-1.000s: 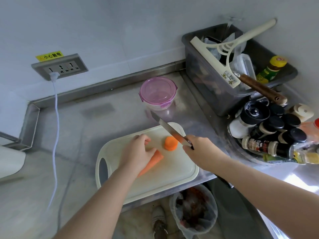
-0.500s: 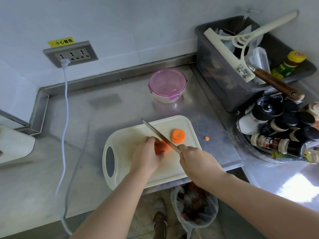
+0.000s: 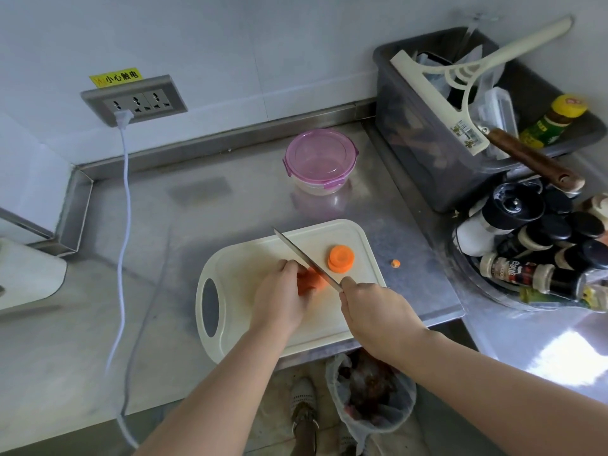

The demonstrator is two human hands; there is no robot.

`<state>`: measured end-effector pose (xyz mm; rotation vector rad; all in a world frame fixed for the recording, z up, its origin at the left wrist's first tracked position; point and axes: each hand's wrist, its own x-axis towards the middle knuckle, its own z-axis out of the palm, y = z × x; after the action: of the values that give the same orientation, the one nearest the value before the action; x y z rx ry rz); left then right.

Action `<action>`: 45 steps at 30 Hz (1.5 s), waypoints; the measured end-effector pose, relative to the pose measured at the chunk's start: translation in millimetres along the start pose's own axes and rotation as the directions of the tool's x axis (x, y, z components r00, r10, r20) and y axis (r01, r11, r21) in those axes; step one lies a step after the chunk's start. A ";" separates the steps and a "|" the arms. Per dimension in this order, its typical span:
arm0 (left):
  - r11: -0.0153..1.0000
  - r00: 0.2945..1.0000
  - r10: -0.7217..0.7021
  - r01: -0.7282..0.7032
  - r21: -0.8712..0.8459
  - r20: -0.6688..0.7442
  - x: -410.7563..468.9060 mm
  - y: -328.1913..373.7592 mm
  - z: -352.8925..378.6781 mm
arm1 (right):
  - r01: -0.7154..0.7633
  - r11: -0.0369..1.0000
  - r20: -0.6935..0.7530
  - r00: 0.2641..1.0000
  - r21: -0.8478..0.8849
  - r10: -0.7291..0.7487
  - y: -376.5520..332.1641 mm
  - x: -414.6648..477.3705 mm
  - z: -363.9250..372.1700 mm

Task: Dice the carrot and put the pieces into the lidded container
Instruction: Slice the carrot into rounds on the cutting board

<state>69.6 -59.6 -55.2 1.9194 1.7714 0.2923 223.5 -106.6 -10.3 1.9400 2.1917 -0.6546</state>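
On the cutting board, our left hand clamps the carrot; our right hand grips the knife. Hazard: its blade, just beside our fingertips, may skid off the round carrot.

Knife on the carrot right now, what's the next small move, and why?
Probably press the knife straight down through the carrot: the blade lies across it beside the left hand that holds it on the cutting board, and only a small stack of slices is cut.
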 end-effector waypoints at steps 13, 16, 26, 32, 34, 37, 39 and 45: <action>1.000 1.000 0.015 -0.015 0.016 -0.015 1.3 1.9 -2.1 | 0.009 1.000 0.062 0.998 -0.001 -0.009 1.2 19.5 10.7; 0.999 1.000 0.013 -0.013 -0.032 -0.011 2.2 1.8 -3.0 | 0.001 0.998 0.042 0.999 0.059 -0.004 -0.5 22.3 10.1; 1.000 1.000 0.015 -0.015 -0.004 -0.018 -0.1 1.7 -3.5 | -0.035 0.998 0.058 0.998 0.049 0.032 4.6 33.3 27.4; 0.999 1.000 -0.006 0.007 -0.040 0.016 -1.9 -0.9 -6.7 | 0.006 0.999 -0.049 0.999 0.046 -0.004 11.7 25.0 25.6; 0.992 0.987 -0.009 -0.012 -0.129 -0.159 -2.3 0.2 -18.3 | 0.046 0.999 -0.159 0.986 0.005 -0.045 18.8 17.6 18.1; 0.972 0.837 0.149 -0.222 -0.077 -0.526 4.6 9.5 -46.2 | 0.056 0.988 -0.376 0.920 -0.144 -0.107 34.9 13.7 2.1; 0.924 0.842 0.378 -0.366 0.108 -0.384 14.9 21.3 -58.7 | 0.063 0.975 -0.439 0.885 -0.213 -0.153 44.7 15.9 -7.2; 0.772 0.823 0.548 -0.567 0.288 0.153 36.0 55.9 -50.1 | 0.035 0.943 -0.522 0.826 -0.330 -0.214 55.4 17.5 -25.6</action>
<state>98.3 -14.7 8.7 2.6488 1.2152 0.1449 279.1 -76.1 -6.6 1.9951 2.5567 0.2886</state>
